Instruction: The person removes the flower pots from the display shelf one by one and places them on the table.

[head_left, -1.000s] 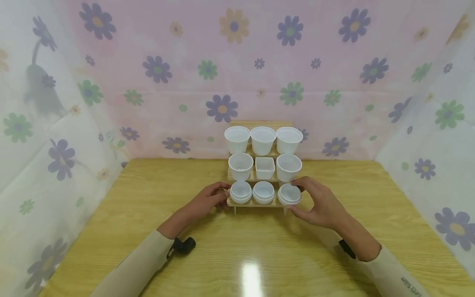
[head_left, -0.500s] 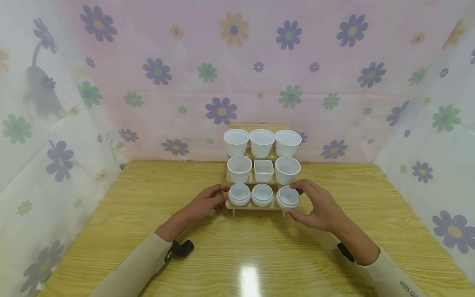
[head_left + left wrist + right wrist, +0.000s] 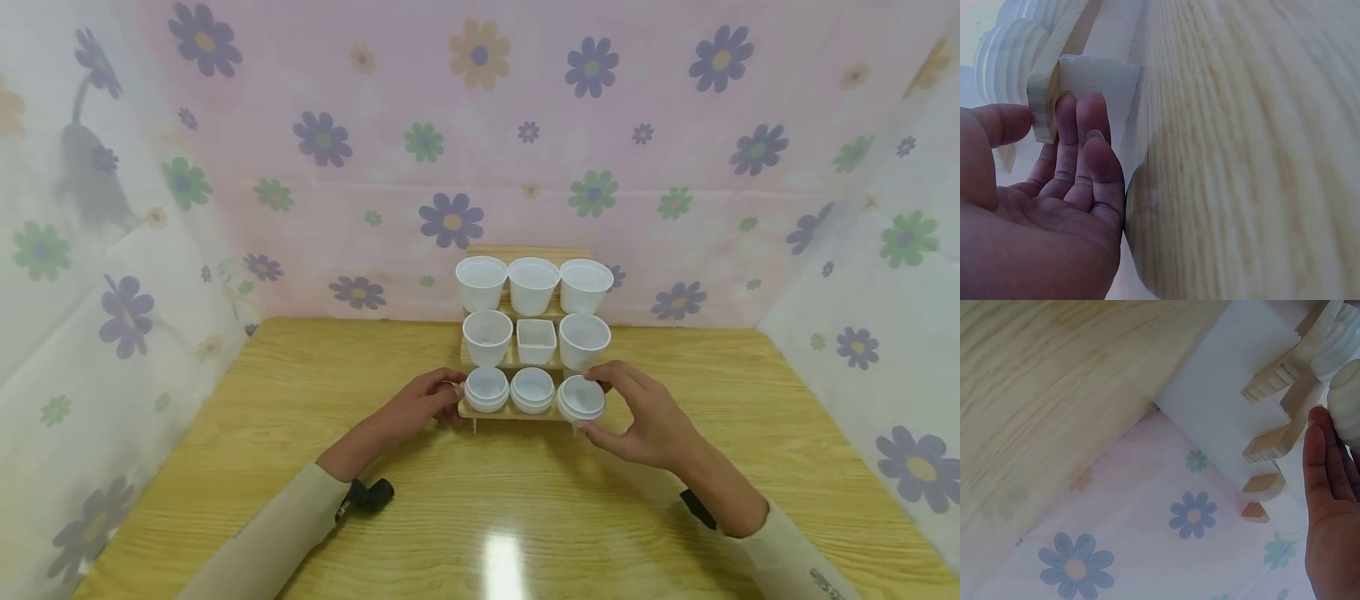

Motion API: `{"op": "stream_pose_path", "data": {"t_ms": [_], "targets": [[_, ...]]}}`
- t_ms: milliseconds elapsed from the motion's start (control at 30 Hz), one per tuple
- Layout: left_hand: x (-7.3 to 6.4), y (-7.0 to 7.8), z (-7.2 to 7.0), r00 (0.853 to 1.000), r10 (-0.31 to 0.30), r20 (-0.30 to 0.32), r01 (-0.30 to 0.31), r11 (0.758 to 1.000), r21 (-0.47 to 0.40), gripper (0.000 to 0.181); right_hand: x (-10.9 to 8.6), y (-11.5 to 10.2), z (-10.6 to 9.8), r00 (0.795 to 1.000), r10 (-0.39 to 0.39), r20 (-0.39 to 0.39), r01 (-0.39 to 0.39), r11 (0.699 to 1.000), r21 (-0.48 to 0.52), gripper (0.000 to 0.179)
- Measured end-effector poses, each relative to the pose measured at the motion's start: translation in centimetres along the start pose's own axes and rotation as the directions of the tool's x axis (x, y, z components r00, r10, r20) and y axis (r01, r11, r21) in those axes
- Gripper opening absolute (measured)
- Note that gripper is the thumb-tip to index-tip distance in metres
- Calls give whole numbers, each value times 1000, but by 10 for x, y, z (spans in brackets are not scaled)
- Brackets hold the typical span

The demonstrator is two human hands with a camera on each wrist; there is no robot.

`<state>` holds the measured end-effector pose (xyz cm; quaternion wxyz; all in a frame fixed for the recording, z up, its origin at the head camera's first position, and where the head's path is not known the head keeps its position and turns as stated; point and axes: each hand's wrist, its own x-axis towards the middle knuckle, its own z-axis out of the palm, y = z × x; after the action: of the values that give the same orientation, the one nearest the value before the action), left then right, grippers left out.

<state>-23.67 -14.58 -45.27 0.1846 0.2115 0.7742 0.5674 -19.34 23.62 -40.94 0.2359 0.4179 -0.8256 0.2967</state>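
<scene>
A tiered wooden stand (image 3: 517,416) with white legs holds rows of white pots. My left hand (image 3: 420,406) grips the left end of its lowest board (image 3: 1042,100), thumb on the end and fingers bent underneath. At the right end of that board, my right hand (image 3: 651,419) holds a small round white ridged pot (image 3: 581,398) between thumb and fingers. In the right wrist view the fingers (image 3: 1317,453) lie against this pot (image 3: 1345,403); the thumb is hidden there. Two similar round pots, the middle one (image 3: 532,390) and the left one (image 3: 487,389), sit beside it.
The middle tier carries two round cups and a square cup (image 3: 536,341) between them. Wider cups (image 3: 533,285) line the top tier. The wood-grain table (image 3: 420,533) ends at a flower-printed cloth backdrop (image 3: 375,167), with cloth sides left and right.
The right-hand pot has shifted slightly left and toward the front, closer to the middle pot, with my right hand on it. My left hand stays at the board's end.
</scene>
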Motion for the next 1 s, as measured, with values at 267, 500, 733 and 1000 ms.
{"op": "stream_pose_path", "data": {"t_ms": [267, 500, 733, 1000], "targets": [[-2, -3, -2, 1000, -14, 1, 14, 1000, -14, 43, 4, -6, 5, 997, -71, -34, 71, 997, 6, 58], [1, -4, -1, 1000, -23, -7, 23, 999, -29, 43, 6, -12, 7, 994, -97, -52, 99, 995, 34, 57], [1, -2, 0, 1000, -30, 3, 30, 999, -25, 45, 7, -20, 11, 989, -137, -51, 141, 987, 74, 55], [1, 0, 0, 1000, -24, -4, 24, 1000, -19, 45, 9, -24, 14, 988, -148, -41, 152, 983, 105, 55]]}}
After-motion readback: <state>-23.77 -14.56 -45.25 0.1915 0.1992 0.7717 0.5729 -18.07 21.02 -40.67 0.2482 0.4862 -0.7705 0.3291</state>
